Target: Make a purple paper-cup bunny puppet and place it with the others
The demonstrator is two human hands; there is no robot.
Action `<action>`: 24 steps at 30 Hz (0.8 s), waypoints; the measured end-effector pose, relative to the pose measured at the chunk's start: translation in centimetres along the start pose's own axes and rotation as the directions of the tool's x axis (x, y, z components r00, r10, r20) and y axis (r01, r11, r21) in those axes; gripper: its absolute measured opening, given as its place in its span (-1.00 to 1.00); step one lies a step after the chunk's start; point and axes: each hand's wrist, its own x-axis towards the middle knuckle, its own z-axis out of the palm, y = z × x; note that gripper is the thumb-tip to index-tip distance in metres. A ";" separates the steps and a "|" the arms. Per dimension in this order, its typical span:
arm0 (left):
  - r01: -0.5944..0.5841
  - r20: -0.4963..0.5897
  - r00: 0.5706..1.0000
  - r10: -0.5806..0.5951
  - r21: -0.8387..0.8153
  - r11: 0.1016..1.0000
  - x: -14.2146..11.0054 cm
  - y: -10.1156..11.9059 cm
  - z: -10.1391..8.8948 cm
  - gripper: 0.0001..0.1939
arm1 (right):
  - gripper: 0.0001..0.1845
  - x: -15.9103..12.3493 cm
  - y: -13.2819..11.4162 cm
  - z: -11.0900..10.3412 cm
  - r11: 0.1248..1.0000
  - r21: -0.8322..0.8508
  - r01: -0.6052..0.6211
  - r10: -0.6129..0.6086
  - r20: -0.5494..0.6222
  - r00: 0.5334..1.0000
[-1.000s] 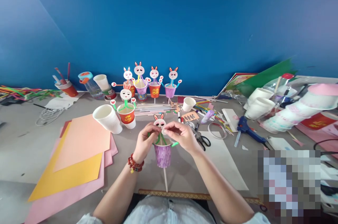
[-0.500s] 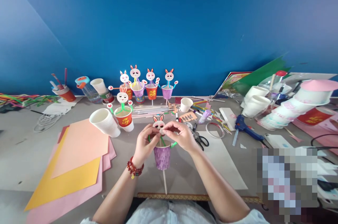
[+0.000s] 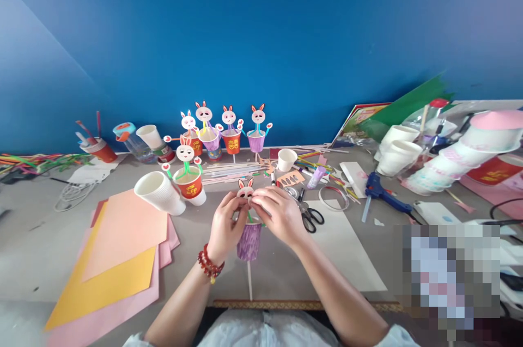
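In front of me a paper rabbit head [image 3: 245, 189] with pink ears rises on green pipe cleaners from a purple-streaked paper cup [image 3: 249, 242]. A thin white stick [image 3: 250, 281] runs down from the cup's base. My left hand [image 3: 226, 221] has thumb and fingers pinched together just below the rabbit's face. From the other side my right hand [image 3: 280, 213] brings its fingertips against the left ones, on the same small pale round piece, now mostly hidden by the fingers. Part of the cup's rim is also covered by my hands.
Several finished rabbit cups [image 3: 191, 183] stand at the back. Left are a paper-cup stack [image 3: 160, 193] and coloured sheets [image 3: 126, 227]. To the right lie scissors [image 3: 312, 219], a white sheet [image 3: 343, 254], a tape ring [image 3: 334, 198] and a blue glue gun [image 3: 386, 194].
My right hand has closed in toward the left, its fingers curling further over the pale round piece. The rabbit cup hangs slightly further left, its stick more upright. The camera view has shifted a little.
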 end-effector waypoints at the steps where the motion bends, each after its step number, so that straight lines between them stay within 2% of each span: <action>1: -0.013 0.005 1.000 0.013 0.008 1.000 0.0 -0.2 0.1 -0.88 | -0.79 -0.1 0.2 0.1 1.000 0.005 -0.003 0.003 0.008 1.000; 6: -0.026 0.033 0.999 0.026 0.002 1.000 0.1 -0.7 0.4 -0.88 | -0.78 -0.4 0.7 0.2 1.000 0.020 -0.008 0.007 0.038 0.999; 15: -0.007 0.022 1.000 0.007 0.005 1.000 0.0 -1.0 0.4 -0.90 | -0.81 -0.4 0.6 0.3 0.999 -0.043 0.022 -0.021 0.021 1.000; 18: -0.056 0.030 0.998 0.055 0.026 0.998 -0.1 -1.1 0.3 -0.89 | -0.83 -0.2 0.5 0.1 0.998 -0.055 0.017 -0.015 0.029 0.999; 24: -0.145 0.082 0.988 0.132 0.178 0.973 -0.2 -1.1 0.2 -0.86 | -0.90 -0.1 0.5 0.0 0.995 -0.082 0.060 -0.059 0.012 0.998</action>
